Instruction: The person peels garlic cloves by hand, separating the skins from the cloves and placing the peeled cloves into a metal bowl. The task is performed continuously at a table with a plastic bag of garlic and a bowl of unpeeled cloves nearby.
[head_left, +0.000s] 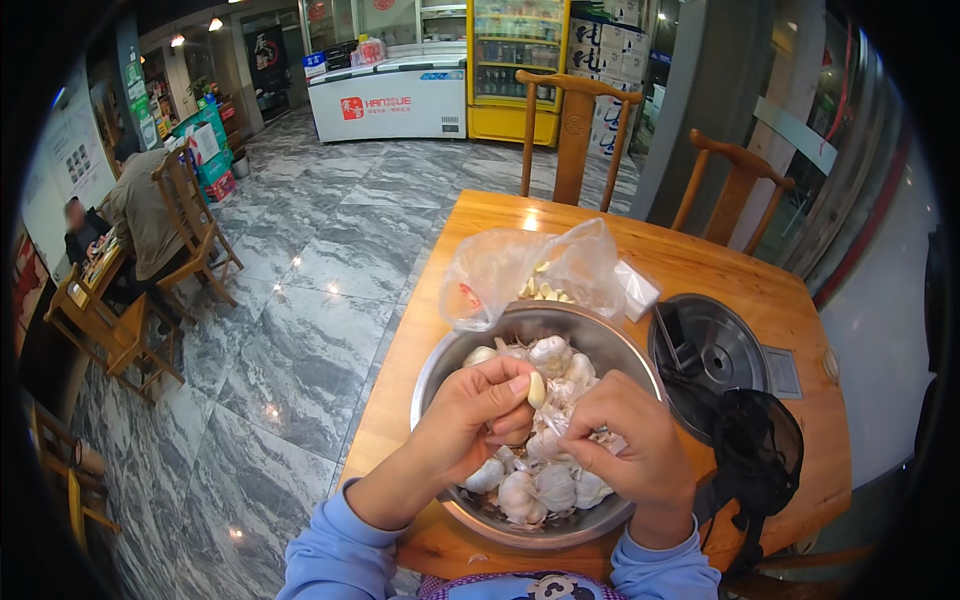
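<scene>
Over the steel bowl (pixel 428 375), my left hand (pixel 480 410) pinches a pale, smooth garlic clove (pixel 537 390) between thumb and forefinger. My right hand (pixel 632 440) is closed just to the right, thumb against curled fingers; a pale scrap shows by its fingertips, but I cannot make out what they grip. Whole garlic bulbs (pixel 522 497) and loose papery skins lie in the bowl under both hands. Behind the bowl, a clear plastic bag (pixel 480 290) lies open with several peeled cloves (pixel 545 292) inside.
The bowl stands on a wooden table (pixel 480 225). To its right are a dark round inset with a phone-like black object (pixel 676 340), a white tissue pack (pixel 636 290) and a black mesh bag (pixel 755 450). Wooden chairs (pixel 572 135) stand beyond; people sit at far left.
</scene>
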